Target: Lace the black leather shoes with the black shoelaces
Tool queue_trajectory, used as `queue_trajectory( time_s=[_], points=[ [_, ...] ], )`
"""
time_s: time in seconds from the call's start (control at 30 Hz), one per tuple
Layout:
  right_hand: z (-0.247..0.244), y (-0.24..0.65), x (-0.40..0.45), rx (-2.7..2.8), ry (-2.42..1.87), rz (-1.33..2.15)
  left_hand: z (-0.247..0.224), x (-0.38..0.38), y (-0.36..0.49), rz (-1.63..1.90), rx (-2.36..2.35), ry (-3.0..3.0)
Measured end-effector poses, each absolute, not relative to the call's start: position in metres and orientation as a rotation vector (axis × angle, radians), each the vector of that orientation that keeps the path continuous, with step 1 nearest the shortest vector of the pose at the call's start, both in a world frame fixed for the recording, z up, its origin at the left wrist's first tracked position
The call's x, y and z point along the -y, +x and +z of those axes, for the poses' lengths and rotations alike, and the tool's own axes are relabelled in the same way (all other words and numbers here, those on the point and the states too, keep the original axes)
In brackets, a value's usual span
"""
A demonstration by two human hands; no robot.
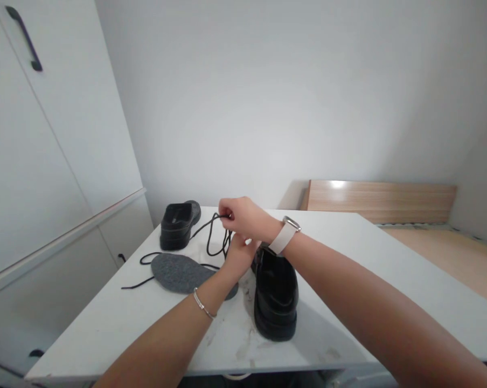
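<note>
A black shoe stands on the white table with its heel toward me; its front is hidden by my hands. My right hand, with a watch on its wrist, is closed on a black shoelace that hangs in loops to the left. Just below it, my left hand is closed near the same lace, its fingertips partly hidden. A grey insole lies left of my left hand, with black lace above and beside it. Another black shoe stands at the back left.
The white table has dark smudges near the closer shoe. White cabinets with dark handles stand at the left. A pale wall is behind the table. A wooden headboard and bed base are at the right.
</note>
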State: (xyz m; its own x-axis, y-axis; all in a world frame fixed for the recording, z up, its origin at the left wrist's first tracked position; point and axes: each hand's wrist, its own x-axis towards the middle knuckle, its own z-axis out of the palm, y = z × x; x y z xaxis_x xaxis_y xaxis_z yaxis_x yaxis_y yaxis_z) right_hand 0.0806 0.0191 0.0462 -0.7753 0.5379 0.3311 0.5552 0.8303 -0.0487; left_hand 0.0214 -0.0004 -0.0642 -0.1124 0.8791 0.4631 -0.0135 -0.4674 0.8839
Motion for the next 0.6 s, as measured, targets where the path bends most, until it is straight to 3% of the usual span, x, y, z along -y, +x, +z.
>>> queue_trajectory(
  time_s=[0.17, 0.43, 0.6],
  points=[
    [0.05, 0.136, -0.035, 2.333, -0.889, 0.056, -0.052, 0.005, 0.014, 1.754, -0.835, 1.242],
    [0.007, 0.158, -0.021, 2.477, -0.685, -0.052, -0.041, -0.003, 0.002, 1.73, -0.677, 0.89],
    [-0.005, 0.169, -0.026, 2.31, -0.752, 0.082, -0.041, -0.015, -0.015, 1.829, -0.64, 0.73]
  ],
)
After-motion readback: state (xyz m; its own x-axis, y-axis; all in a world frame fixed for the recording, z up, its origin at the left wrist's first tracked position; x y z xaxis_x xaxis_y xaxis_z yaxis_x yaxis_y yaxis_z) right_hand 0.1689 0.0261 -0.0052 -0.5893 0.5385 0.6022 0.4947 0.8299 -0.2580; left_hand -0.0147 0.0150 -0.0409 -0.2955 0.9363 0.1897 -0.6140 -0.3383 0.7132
